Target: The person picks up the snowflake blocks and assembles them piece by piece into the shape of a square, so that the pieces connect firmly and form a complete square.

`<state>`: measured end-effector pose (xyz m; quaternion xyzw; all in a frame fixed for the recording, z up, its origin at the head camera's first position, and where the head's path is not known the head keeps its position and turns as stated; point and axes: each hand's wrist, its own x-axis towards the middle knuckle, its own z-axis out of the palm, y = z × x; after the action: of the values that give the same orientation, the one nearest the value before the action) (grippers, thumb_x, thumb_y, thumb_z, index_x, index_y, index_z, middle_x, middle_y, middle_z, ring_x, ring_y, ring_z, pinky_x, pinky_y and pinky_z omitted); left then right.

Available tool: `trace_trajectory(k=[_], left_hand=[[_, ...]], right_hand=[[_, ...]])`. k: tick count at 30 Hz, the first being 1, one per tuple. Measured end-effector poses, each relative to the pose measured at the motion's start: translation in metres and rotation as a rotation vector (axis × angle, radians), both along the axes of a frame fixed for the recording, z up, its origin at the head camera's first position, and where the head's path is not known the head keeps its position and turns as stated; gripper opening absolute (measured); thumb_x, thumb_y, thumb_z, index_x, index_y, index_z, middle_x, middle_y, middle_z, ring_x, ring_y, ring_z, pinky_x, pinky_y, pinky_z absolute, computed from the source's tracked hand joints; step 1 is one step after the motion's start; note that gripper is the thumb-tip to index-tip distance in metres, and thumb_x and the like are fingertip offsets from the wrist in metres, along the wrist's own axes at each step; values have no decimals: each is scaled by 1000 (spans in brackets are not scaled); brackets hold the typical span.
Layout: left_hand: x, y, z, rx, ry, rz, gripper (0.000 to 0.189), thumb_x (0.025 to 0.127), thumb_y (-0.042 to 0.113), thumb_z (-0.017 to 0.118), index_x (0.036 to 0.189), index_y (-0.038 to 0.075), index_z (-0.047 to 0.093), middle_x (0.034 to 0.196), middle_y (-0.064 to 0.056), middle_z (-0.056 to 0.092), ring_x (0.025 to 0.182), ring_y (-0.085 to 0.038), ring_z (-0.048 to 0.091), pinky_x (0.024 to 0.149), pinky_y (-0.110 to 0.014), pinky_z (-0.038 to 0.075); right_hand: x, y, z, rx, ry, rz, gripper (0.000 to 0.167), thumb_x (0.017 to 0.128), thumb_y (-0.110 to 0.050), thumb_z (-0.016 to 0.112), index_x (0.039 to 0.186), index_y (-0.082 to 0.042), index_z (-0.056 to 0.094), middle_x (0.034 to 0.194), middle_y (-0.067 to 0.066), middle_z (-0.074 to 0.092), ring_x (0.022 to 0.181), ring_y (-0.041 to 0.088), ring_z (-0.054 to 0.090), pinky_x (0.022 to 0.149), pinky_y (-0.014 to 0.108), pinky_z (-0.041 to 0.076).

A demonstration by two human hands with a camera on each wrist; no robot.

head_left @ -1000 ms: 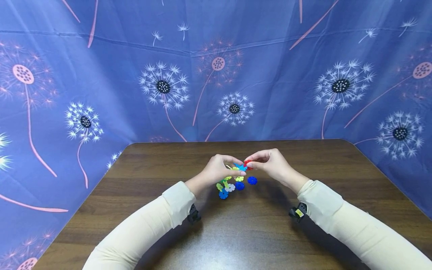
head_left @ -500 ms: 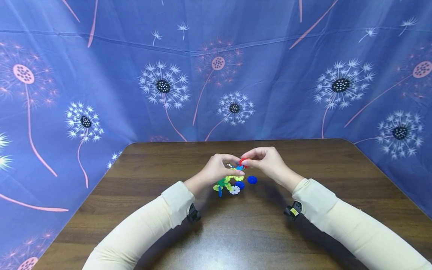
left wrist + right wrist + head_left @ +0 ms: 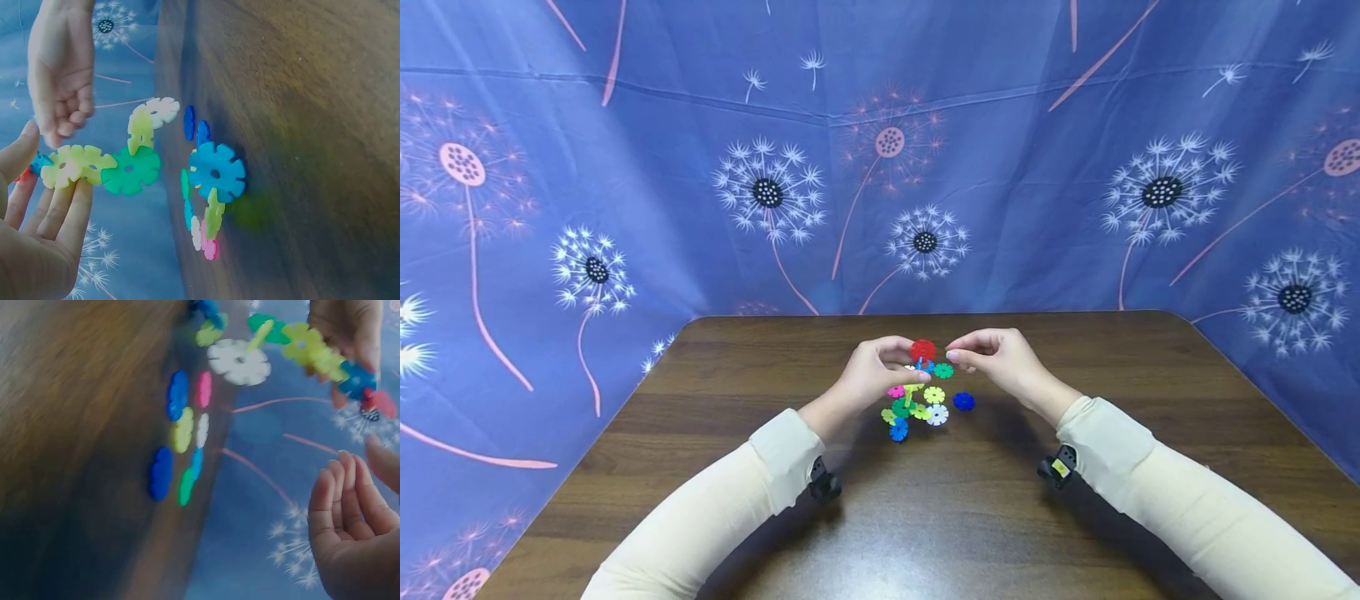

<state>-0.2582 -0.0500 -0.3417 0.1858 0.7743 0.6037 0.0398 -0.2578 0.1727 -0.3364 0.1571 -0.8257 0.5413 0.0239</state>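
Observation:
My left hand [image 3: 880,373] holds a joined figure of notched plastic snowflake discs above the table, thumb and fingers around its yellow discs [image 3: 75,166]. A red disc [image 3: 922,351] tops it, slotted to a blue disc [image 3: 359,380]. Below the yellow pair comes a green disc [image 3: 131,170]. From that, yellow discs branch out to a white disc [image 3: 239,361] on one side and a larger-looking blue disc [image 3: 217,173] on the other. Just right of the red disc, my right hand [image 3: 1000,367] holds nothing, its fingers loosely bent.
Loose discs lie on the brown wooden table [image 3: 985,517] beneath and behind the figure: dark blue [image 3: 964,402], green [image 3: 943,371], yellow [image 3: 934,395] and pink [image 3: 896,391] ones among them. A blue dandelion-patterned cloth [image 3: 1015,208] hangs behind the table.
My right hand had its fingers on the red disc, moved left with it, then let go and drew back right. The red disc now stands on the figure, which has turned slightly.

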Motion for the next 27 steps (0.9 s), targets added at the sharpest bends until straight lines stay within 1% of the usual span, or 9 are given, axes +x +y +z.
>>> trace_trajectory(k=[3, 6, 8, 10, 12, 14, 19, 22, 27], left_hand=[[2, -1, -1, 37, -23, 23, 34, 76, 4, 81, 108, 0, 67, 99, -19, 72, 78, -14, 70, 74, -27, 58], [5, -2, -2, 59, -37, 36, 34, 77, 5, 80, 108, 1, 67, 99, -18, 72, 78, -13, 70, 74, -27, 57], [6, -3, -2, 68, -40, 39, 34, 78, 5, 80, 108, 1, 66, 101, -20, 71, 79, -14, 70, 76, -30, 57], [8, -3, -2, 77, -49, 41, 34, 78, 5, 79, 109, 2, 66, 104, -23, 70, 81, -14, 70, 79, -34, 57], [9, -4, -3, 83, -60, 43, 34, 79, 5, 79, 110, 2, 65, 107, -25, 69, 82, -14, 71, 80, -39, 57], [10, -4, -3, 91, -71, 49, 34, 79, 5, 79, 110, 3, 65, 108, -24, 69, 82, -14, 71, 81, -43, 57], [12, -2, -5, 130, -87, 51, 35, 79, 4, 78, 111, 2, 65, 106, -17, 71, 79, -12, 70, 81, -52, 56], [13, -2, -4, 156, -109, 48, 35, 80, 3, 77, 112, 1, 64, 106, -17, 71, 78, -11, 69, 80, -54, 56], [13, -1, -6, 178, -124, 48, 33, 81, 2, 76, 112, 2, 63, 109, -22, 69, 76, -10, 69, 76, -49, 58]], right_hand=[[-5, 5, -8, 39, -50, -18, 30, 87, -21, 74, 106, 2, 71, 86, 6, 74, 70, 9, 63, 69, 27, 55], [-11, 11, -17, 72, -115, -37, 31, 86, -19, 74, 108, 3, 70, 88, 4, 74, 75, 17, 66, 75, 35, 57], [-16, 15, -24, 92, -159, -42, 33, 86, -18, 74, 110, 5, 69, 91, 6, 74, 81, 24, 68, 80, 41, 56], [-20, 17, -30, 114, -199, -40, 34, 86, -16, 73, 111, 6, 68, 94, 6, 73, 86, 28, 68, 82, 42, 56], [-22, 18, -34, 147, -229, -39, 33, 86, -14, 73, 112, 6, 68, 94, 7, 73, 85, 28, 67, 80, 41, 56], [-24, 18, -38, 184, -248, -31, 34, 84, -12, 75, 111, 7, 68, 93, 8, 73, 82, 21, 66, 76, 37, 56], [-26, 13, -45, 285, -252, -36, 35, 74, -10, 83, 104, 5, 71, 87, 7, 72, 75, 10, 60, 67, 28, 52], [-27, 10, -48, 341, -242, -51, 37, 69, -10, 87, 101, 1, 72, 84, 5, 69, 77, 11, 57, 65, 24, 49], [-28, 7, -49, 405, -190, -43, 31, 66, -8, 88, 93, -1, 74, 77, 2, 66, 76, 13, 55, 64, 23, 47]])
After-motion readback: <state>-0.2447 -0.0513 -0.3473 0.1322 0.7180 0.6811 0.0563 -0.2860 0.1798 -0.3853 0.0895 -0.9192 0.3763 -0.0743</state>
